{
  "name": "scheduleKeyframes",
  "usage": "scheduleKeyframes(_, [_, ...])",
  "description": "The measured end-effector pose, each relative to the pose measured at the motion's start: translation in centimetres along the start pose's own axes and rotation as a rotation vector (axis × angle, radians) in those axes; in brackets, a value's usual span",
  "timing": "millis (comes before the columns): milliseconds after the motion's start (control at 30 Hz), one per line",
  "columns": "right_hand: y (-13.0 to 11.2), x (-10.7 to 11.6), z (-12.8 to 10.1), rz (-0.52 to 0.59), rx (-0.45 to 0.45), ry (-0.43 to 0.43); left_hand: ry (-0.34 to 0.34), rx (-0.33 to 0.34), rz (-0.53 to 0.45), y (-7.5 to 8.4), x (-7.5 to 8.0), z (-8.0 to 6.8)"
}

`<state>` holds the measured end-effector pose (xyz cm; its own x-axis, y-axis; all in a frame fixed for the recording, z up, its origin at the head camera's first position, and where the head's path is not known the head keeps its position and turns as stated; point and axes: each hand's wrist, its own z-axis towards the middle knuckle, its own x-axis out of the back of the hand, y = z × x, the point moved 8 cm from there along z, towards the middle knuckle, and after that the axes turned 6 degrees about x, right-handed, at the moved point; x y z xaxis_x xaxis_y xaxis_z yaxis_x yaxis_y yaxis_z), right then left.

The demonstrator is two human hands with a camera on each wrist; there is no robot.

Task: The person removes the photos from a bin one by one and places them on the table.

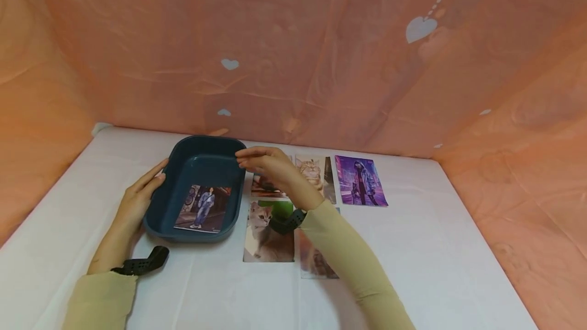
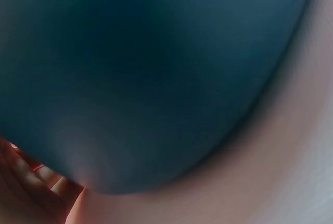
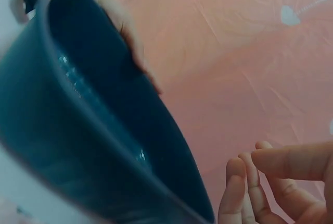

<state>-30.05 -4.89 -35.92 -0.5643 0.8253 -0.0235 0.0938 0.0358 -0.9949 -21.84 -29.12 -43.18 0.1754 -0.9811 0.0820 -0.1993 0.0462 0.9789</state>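
A dark blue plastic bin (image 1: 194, 237) stands at the left of the table, with a photo card (image 1: 204, 209) of a person in denim lying inside near its front end. My left hand (image 1: 139, 195) lies along the bin's left outer wall, fingers straight and touching it. In the left wrist view the bin's wall (image 2: 156, 88) hides much of that hand. By the bin's far right corner is my right hand (image 1: 268, 164), its fingers loosely bent and holding nothing. Under the right hand and forearm lie several cat photo cards (image 1: 261, 238), partly covered.
A purple card (image 1: 361, 181) with a hooded figure lies right of the cat cards. The table has a white cover (image 1: 435, 248). Orange sheeting with white hearts (image 1: 293, 55) hangs along the back and both sides.
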Motion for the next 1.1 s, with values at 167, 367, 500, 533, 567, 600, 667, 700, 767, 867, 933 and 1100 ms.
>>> scheduleKeyframes(167, [-0.6, -1.7, 1.3, -0.044, -0.010, -0.041, 0.002, 0.008, -0.001, 0.0, 0.1, 0.1])
scheduleKeyframes(367, [-0.6, -3.8, 2.8, -0.110, -0.048, -0.083, -0.009, 0.005, -0.018, -0.1, 0.1, 0.2])
scheduleKeyframes(500, [-0.1, -5.1, 3.7, -0.147, -0.101, -0.107, -0.009, -0.015, -0.008, 0.1, 0.1, 0.2])
scheduleKeyframes(533, [0.1, -5.4, 3.9, -0.155, -0.117, -0.112, -0.005, -0.020, -0.003, 0.2, 0.1, 0.2])
scheduleKeyframes(567, [0.3, -5.7, 4.1, -0.165, -0.131, -0.114, -0.002, -0.025, 0.001, 0.3, 0.1, 0.2])
scheduleKeyframes(600, [0.6, -6.0, 4.2, -0.176, -0.148, -0.115, 0.002, -0.028, 0.007, 0.3, 0.1, 0.2])
scheduleKeyframes(667, [1.2, -6.5, 4.5, -0.214, -0.182, -0.113, 0.012, -0.034, 0.016, 0.4, 0.2, 0.1])
scheduleKeyframes(700, [1.4, -6.7, 4.6, -0.234, -0.197, -0.110, 0.016, -0.035, 0.016, 0.4, 0.3, 0.1])
scheduleKeyframes(767, [2.0, -6.8, 4.7, -0.275, -0.224, -0.094, 0.015, -0.031, 0.003, 0.4, 0.3, 0.0])
scheduleKeyframes(867, [2.7, -6.8, 4.8, -0.313, -0.246, -0.076, 0.003, -0.018, -0.022, 0.3, 0.0, 0.0])
scheduleKeyframes(933, [3.1, -6.7, 4.9, -0.320, -0.250, -0.069, 0.003, -0.010, -0.017, 0.2, -0.1, 0.0])
scheduleKeyframes(1100, [3.7, -7.0, 4.7, -0.382, -0.269, -0.111, 0.006, -0.004, 0.007, 0.1, -0.1, 0.0])
